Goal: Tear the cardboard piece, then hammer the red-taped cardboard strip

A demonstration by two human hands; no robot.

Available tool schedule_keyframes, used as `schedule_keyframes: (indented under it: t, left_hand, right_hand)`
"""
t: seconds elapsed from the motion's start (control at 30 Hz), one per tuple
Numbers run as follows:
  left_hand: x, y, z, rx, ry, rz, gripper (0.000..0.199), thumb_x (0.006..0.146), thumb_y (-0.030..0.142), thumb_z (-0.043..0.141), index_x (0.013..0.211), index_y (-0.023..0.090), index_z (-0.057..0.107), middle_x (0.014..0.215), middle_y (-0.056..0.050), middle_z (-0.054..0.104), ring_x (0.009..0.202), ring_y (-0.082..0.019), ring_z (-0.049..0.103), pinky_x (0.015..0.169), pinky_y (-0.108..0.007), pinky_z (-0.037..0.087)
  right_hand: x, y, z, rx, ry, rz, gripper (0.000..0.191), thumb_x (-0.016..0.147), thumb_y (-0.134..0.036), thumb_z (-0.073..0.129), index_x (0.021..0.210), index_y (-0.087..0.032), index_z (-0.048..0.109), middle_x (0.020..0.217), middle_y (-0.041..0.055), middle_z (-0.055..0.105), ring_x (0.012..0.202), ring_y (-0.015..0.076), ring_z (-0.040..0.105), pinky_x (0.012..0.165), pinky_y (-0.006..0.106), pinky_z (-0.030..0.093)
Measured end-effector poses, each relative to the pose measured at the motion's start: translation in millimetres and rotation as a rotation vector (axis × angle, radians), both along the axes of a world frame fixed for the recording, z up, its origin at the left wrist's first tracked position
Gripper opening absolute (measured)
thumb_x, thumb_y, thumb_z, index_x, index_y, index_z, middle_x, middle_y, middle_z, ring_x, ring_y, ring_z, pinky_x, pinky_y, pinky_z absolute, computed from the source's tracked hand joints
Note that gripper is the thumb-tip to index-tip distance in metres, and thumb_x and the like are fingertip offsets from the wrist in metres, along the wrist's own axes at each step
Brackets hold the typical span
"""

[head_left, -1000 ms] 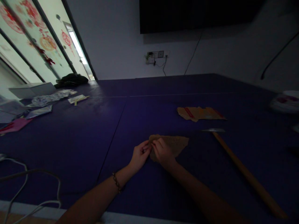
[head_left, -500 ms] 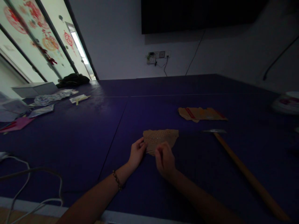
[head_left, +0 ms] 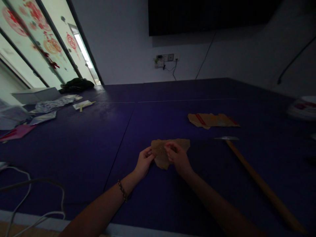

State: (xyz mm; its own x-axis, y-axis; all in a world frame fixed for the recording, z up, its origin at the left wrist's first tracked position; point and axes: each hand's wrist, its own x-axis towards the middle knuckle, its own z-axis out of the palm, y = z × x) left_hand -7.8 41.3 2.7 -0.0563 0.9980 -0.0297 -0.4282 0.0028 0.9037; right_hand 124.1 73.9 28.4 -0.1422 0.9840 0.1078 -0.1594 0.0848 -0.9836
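A torn piece of brown cardboard [head_left: 161,161], dotted with small holes along its upper part, is in front of me. My left hand [head_left: 144,160] grips its left edge between thumb and fingers. Over the middle of the cardboard is my right hand [head_left: 178,157], its thumb and fingertips pinched together at the holes. Whatever sits in that pinch is too small and dark to make out. To the right lies a hammer [head_left: 254,172] with a long wooden handle and a thin metal head.
Another torn cardboard piece [head_left: 213,120] with red stripes lies beyond my hands on the purple table [head_left: 98,141]. Papers and plastic bags [head_left: 53,103] are at the far left. Cables [head_left: 31,184] loop at the near left. A white bag [head_left: 303,110] is at the right edge.
My right hand has moved up from the cardboard's lower edge to its row of holes. A thin pale stick-like thing seen by that hand earlier no longer shows. The cardboard has shifted slightly.
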Motion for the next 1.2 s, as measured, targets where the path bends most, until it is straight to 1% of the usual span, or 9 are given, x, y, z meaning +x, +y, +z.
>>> schedule_keyframes:
  t: [0.1,0.13,0.2,0.4,0.53,0.7,0.83,1.0,1.2]
  left_hand:
    - [1,-2,1.8,0.036,0.008,-0.049,0.041,0.061,0.026,0.068,0.099,0.012,0.062,0.092,-0.012,0.068,0.085,-0.023,0.062,0.076,-0.033,0.045]
    - [1,-2,1.9,0.043,0.014,-0.056,0.041,0.061,0.025,0.068,0.099,0.012,0.062,0.092,-0.012,0.068,0.087,-0.024,0.062,0.076,-0.033,0.045]
    - [1,-3,1.4,0.052,0.027,-0.065,0.042,0.061,0.026,0.068,0.101,0.012,0.062,0.092,-0.012,0.068,0.087,-0.024,0.061,0.077,-0.034,0.046]
    - [0,-3,0.3,0.044,0.088,-0.040,0.040,0.061,0.027,0.069,0.098,0.013,0.064,0.098,-0.011,0.066,0.086,-0.023,0.062,0.078,-0.034,0.046]
    - [-1,-2,0.8,0.024,0.110,0.004,0.033,0.062,0.026,0.068,0.092,0.013,0.066,0.093,-0.008,0.068,0.080,-0.020,0.063,0.076,-0.032,0.047]
    - [-2,0,3.4,-0.040,0.006,0.082,0.031,0.062,0.027,0.068,0.089,0.012,0.066,0.087,-0.008,0.069,0.071,-0.018,0.064,0.066,-0.028,0.048]
    - [-1,0,5.3,-0.068,-0.042,0.091,0.030,0.061,0.026,0.069,0.087,0.011,0.066,0.090,-0.010,0.069,0.073,-0.018,0.064,0.063,-0.026,0.047]
    - [-1,0,4.2,-0.069,-0.038,0.079,0.030,0.060,0.025,0.070,0.086,0.012,0.066,0.087,-0.009,0.069,0.072,-0.018,0.063,0.064,-0.026,0.047]
    - [0,-1,2.0,-0.055,0.015,0.026,0.030,0.059,0.024,0.071,0.086,0.012,0.067,0.084,-0.007,0.070,0.070,-0.017,0.063,0.066,-0.026,0.046]
  right_hand:
    - [0,-2,-4.2,0.348,-0.428,-0.128,0.005,0.066,-0.022,0.059,0.070,-0.020,0.057,0.054,-0.0047,0.042,0.050,0.0112,0.042,0.049,0.024,0.034]
    - [1,-2,-4.8,0.420,-0.523,-0.144,0.003,0.067,-0.020,0.058,0.070,-0.019,0.058,0.055,-0.0040,0.043,0.051,0.0119,0.044,0.051,0.025,0.035]
    - [3,-3,-5.3,0.504,-0.638,-0.146,0.003,0.070,-0.018,0.055,0.070,-0.019,0.057,0.058,-0.0025,0.045,0.053,0.0127,0.046,0.051,0.025,0.036]
    - [3,-4,-9.9,0.689,-0.843,-0.170,0.008,0.079,-0.018,0.048,0.073,-0.019,0.053,0.067,0.0016,0.051,0.061,0.0151,0.053,0.056,0.026,0.042]
    - [1,-7,-14.5,0.824,-1.032,-0.177,0.014,0.084,-0.019,0.042,0.075,-0.017,0.054,0.072,0.0054,0.053,0.060,0.0166,0.054,0.051,0.027,0.042]
    - [-1,-11,-13.2,0.908,-1.022,-0.136,0.027,0.089,-0.023,0.033,0.073,-0.016,0.053,0.070,0.0058,0.052,0.059,0.0151,0.054,0.050,0.025,0.044]
    - [-1,-12,-13.0,0.928,-0.973,-0.134,0.035,0.091,-0.030,0.027,0.074,-0.015,0.054,0.070,0.0072,0.053,0.060,0.0164,0.055,0.051,0.027,0.046]
    - [-1,-13,-16.9,0.952,-0.979,-0.120,0.033,0.090,-0.036,0.030,0.088,-0.015,0.056,0.075,0.0085,0.056,0.067,0.0183,0.058,0.056,0.028,0.048]
    - [-1,-10,-18.5,0.916,-0.952,-0.181,0.031,0.090,-0.032,0.031,0.084,-0.016,0.057,0.073,0.0077,0.056,0.065,0.0170,0.056,0.057,0.028,0.046]
